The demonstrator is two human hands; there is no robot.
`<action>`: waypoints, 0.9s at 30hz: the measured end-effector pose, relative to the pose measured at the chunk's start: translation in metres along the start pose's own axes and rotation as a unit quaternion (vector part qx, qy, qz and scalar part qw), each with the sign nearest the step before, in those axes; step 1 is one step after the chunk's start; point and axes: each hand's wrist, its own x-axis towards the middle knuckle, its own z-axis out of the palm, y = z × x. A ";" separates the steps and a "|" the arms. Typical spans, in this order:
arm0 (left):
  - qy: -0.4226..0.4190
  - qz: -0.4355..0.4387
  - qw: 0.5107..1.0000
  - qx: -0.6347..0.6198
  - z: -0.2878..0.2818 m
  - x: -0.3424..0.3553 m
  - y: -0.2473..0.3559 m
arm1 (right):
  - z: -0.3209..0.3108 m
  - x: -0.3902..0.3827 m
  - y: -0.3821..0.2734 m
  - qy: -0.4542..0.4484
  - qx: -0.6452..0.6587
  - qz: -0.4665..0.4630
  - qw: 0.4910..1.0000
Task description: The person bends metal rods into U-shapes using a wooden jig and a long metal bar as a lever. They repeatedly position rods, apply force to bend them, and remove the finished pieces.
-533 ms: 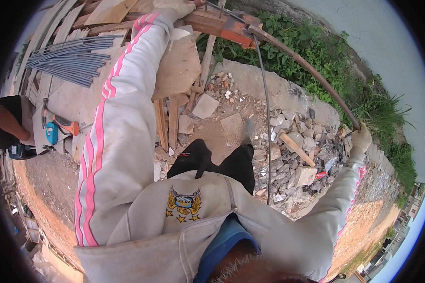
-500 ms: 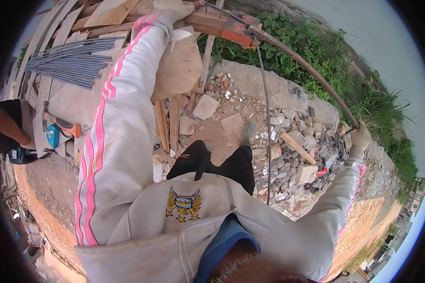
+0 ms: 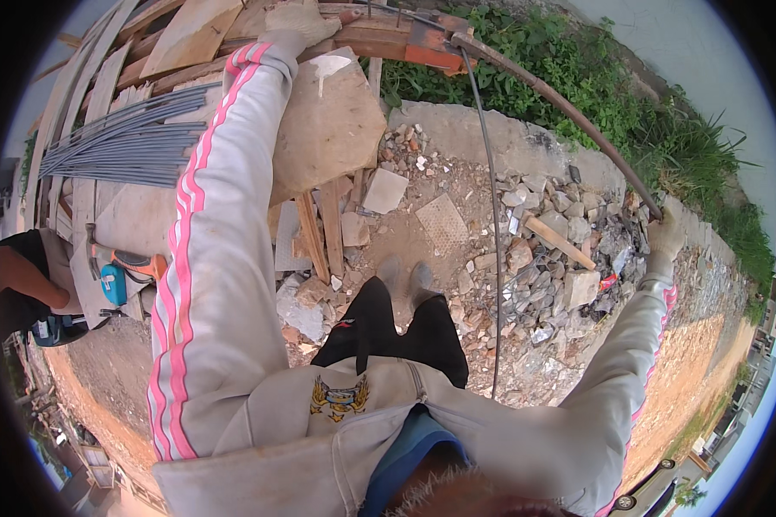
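Observation:
My right hand (image 3: 666, 231), in a pale work glove, is closed around the near end of a long rusty pipe (image 3: 569, 99). The pipe's other end meets an orange-red metal piece (image 3: 433, 53) on a timber beam (image 3: 366, 39). A thin dark steel rod (image 3: 489, 164) runs from that joint down toward my body. My left hand (image 3: 302, 21), also gloved, lies on the timber at the top edge, beside a rod along the beam. Its fingers look closed, but what they grip is hidden.
Several cut steel rods (image 3: 125, 142) lie on boards at left, near a hammer (image 3: 95, 250) and a blue tape measure (image 3: 113, 283). Another person's arm (image 3: 30, 274) shows at far left. Rubble (image 3: 543, 258) covers the ground; green plants (image 3: 526, 65) grow behind.
The view has shifted, showing more ground around my feet, which now stand closer together. Both hands stay in much the same places, the right one still on the pipe.

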 end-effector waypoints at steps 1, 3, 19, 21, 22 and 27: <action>0.016 0.002 1.000 0.012 0.000 0.001 0.001 | -0.002 -0.005 0.003 0.001 0.002 0.003 1.000; 0.014 0.005 1.000 0.019 -0.002 0.002 0.004 | 0.000 -0.023 0.010 -0.004 -0.017 0.013 1.000; -0.066 0.001 0.996 0.055 0.023 0.027 -0.007 | -0.061 -0.196 -0.028 0.004 -0.029 0.095 0.995; -0.046 0.000 0.997 0.056 0.028 0.029 -0.010 | -0.067 -0.192 -0.037 -0.014 -0.027 0.111 0.993; -0.031 0.001 0.998 0.053 0.035 0.033 -0.011 | -0.066 -0.188 -0.033 -0.013 -0.025 0.110 0.994; -0.048 -0.001 0.998 0.049 0.027 0.030 -0.007 | -0.045 -0.162 -0.012 -0.027 -0.061 0.105 0.992</action>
